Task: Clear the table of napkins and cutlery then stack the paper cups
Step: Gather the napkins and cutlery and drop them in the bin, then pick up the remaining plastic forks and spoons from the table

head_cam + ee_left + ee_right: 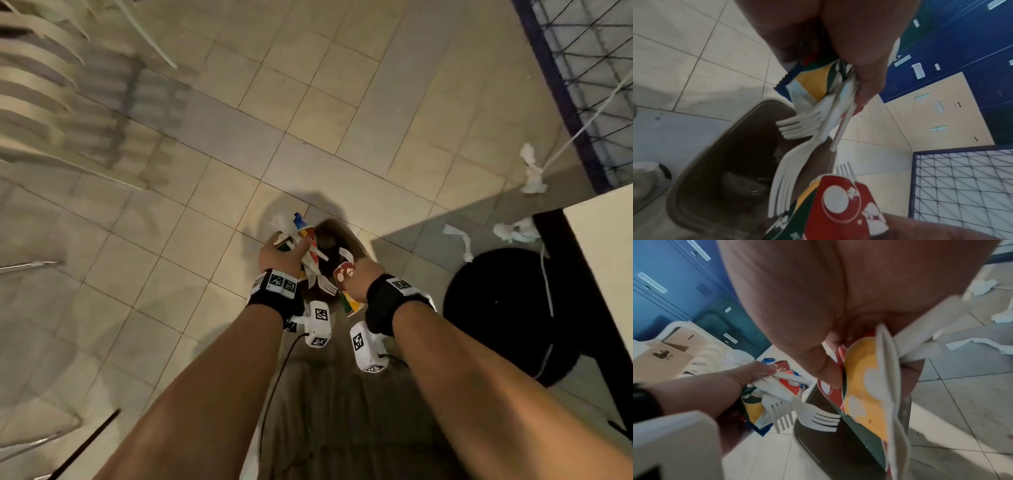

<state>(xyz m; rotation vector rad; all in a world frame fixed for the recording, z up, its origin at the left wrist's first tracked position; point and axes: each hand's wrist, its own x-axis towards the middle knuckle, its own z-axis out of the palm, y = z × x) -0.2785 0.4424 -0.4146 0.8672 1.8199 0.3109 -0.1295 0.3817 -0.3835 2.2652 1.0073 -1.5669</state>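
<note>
At frame centre, my left hand (279, 255) grips white plastic forks (797, 128) and colourful printed napkins (813, 78); my right hand (364, 277) clutches more napkins (865, 386) over the brown bin (719, 162).

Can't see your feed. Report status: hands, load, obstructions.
Left hand grips forks and printed napkins. Right hand grips napkins and fork. Both over brown bin. Crumpled tissues on floor beside it.
</note>
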